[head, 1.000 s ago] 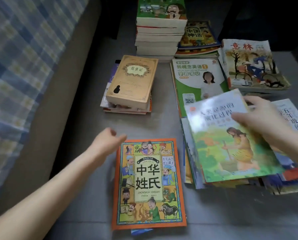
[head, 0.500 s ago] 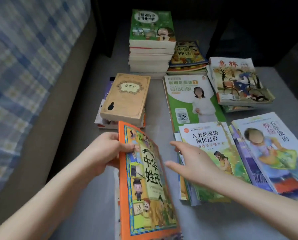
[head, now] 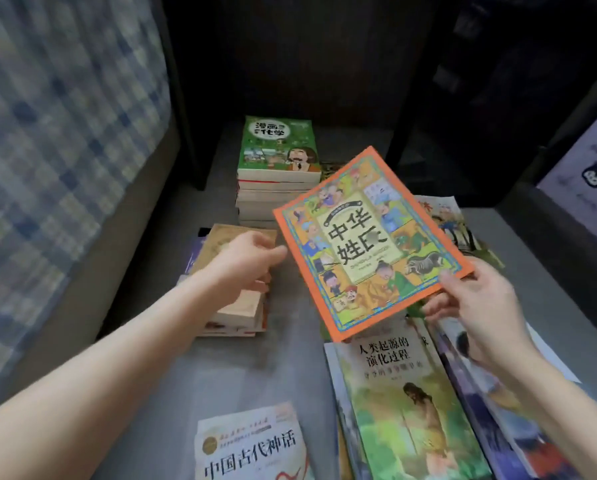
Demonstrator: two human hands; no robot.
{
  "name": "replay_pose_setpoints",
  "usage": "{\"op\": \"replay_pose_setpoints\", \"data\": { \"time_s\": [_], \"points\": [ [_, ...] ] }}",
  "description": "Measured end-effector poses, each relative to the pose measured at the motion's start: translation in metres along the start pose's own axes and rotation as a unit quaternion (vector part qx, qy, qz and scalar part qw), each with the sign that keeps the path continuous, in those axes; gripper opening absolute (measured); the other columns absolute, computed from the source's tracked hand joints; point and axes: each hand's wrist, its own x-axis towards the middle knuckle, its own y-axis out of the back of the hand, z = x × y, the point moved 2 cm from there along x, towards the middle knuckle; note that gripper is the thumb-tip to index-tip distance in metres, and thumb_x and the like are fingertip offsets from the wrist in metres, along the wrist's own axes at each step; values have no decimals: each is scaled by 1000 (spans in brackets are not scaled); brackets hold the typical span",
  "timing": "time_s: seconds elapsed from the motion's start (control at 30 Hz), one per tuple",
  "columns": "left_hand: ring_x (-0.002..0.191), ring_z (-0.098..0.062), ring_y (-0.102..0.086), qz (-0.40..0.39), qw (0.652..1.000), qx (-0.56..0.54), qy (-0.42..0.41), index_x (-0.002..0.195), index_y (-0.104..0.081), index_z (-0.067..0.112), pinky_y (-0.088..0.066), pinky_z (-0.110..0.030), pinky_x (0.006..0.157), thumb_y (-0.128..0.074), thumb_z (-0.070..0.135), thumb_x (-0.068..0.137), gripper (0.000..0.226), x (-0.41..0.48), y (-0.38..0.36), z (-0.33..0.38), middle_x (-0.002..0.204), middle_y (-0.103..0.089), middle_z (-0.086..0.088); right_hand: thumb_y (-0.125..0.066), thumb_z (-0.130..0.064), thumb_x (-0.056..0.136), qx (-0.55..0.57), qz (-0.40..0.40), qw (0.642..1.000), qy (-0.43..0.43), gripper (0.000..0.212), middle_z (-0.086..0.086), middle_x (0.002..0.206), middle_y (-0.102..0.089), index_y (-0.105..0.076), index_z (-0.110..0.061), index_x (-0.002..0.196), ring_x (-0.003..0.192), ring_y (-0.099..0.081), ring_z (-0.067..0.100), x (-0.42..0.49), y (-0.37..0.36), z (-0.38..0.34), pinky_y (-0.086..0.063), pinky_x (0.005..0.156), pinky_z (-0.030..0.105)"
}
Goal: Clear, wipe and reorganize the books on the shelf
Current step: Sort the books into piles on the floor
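Note:
My right hand pinches the lower right corner of a thin orange-bordered picture book and holds it tilted in the air above the books on the right. My left hand hovers over a tan hardback that tops a small pile at the left; its fingers hang loosely curled and hold nothing. A tall stack topped by a green comic-style book stands behind. A green-covered book with a kneeling figure lies flat at the lower right.
A white-covered book lies on the grey floor at the bottom. More thin books are spread on the right. A checked blue bedcover hangs at the left. Dark furniture fills the back.
The orange-bordered book went from lying flat, through my left hand lifting its edge, into my right hand, raised to the right. My left hand let go. The white-covered book underneath now shows.

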Motion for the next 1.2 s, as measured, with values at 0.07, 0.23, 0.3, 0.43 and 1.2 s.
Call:
{"op": "replay_pose_setpoints", "data": {
  "time_s": [0.07,0.23,0.3,0.43,1.2],
  "points": [
    [102,-21,-57,50,983,172,-39,127,-52,12,-49,-30,83,-57,27,94,37,9,-4,-10,116,-58,-4,-44,-4,99,-103,35,988,106,23,11,61,-62,-52,-23,89,46,-62,20,9,4,-7,-54,44,33],
    [129,-30,-42,63,887,458,-21,147,-31,20,-36,-34,100,-40,35,100,50,30,6,-51,149,-36,-12,-40,-5,101,-103,114,986,68,8,22,86,-65,-48,-8,99,54,-69,22,57,3,16,-59,52,37],
    [141,-33,-22,3,841,541,8,152,-14,29,-24,-38,110,-26,40,103,52,39,13,-71,159,-11,-11,-40,-4,101,-62,126,990,27,9,22,95,-65,-47,-7,104,54,-69,19,85,-5,29,-58,49,30],
    [148,-31,-4,-68,788,612,-10,150,3,44,-23,-41,114,-24,47,102,55,49,26,-99,161,10,-4,-37,-2,101,-32,139,990,11,16,17,101,-63,-50,-9,109,57,-69,18,148,-45,32,-56,50,26],
    [108,-29,-56,176,891,404,-107,115,-65,18,-41,-33,79,-51,25,92,28,-15,22,-120,124,-59,-8,-50,-9,95,-297,-342,876,-166,16,15,80,-68,-65,-5,92,67,-66,23,-41,-98,62,-56,65,34]
  ]
}}
